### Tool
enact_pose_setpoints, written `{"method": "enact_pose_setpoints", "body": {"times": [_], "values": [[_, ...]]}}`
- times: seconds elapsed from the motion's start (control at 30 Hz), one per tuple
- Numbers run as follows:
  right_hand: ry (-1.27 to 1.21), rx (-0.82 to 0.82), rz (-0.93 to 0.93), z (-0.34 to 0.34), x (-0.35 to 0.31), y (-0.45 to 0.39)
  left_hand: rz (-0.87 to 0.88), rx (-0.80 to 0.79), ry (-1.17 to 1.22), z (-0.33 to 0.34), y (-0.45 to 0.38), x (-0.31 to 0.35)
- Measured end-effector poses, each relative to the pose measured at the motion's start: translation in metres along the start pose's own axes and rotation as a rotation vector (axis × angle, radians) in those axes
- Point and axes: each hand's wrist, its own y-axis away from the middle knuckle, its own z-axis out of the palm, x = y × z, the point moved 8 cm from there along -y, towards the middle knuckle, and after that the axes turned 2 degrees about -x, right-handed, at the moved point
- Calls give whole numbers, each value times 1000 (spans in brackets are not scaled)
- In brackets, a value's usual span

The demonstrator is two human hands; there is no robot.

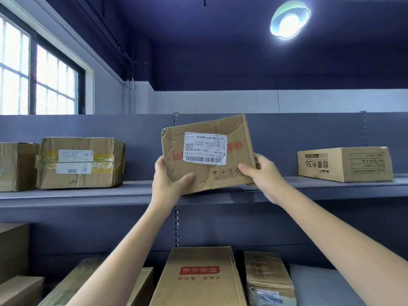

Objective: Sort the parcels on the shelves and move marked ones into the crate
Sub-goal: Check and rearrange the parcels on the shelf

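Note:
I hold a creased cardboard parcel (pixel 234 149) with both hands, tilted up in front of the top shelf (pixel 88 196). Its face carries a white shipping label with a barcode, upside down, over red print. My left hand (pixel 169 180) grips the lower left corner, thumb on the front. My right hand (pixel 262 175) grips the lower right corner, with the fingers behind the parcel. The parcel's bottom edge hangs just above the shelf's front edge. No crate is in view.
On the top shelf stand a taped box with two labels (pixel 80 162), another box at the far left (pixel 15 166) and a flat printed box (pixel 344 164) at the right. The lower shelf holds several parcels, one with a red logo (pixel 198 277). A window is at the upper left.

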Motion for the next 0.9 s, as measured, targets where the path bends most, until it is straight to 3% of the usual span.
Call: {"method": "enact_pose_setpoints", "body": {"times": [0.17, 0.37, 0.57, 0.73, 0.9], "values": [[89, -32, 38, 13, 24, 3, 76, -15, -82, -6, -9, -1], [415, 19, -147, 23, 5, -1, 114, 5, -251, -12, -15, -6], [709, 18, -317, 40, -21, -21, 165, 28, -726, -16, -31, 1], [532, -41, -175, 47, -3, -46, 118, -155, -630, -9, -52, -14], [496, -47, -150, 60, 17, -62, 87, -158, -659, -7, -69, -29]]}}
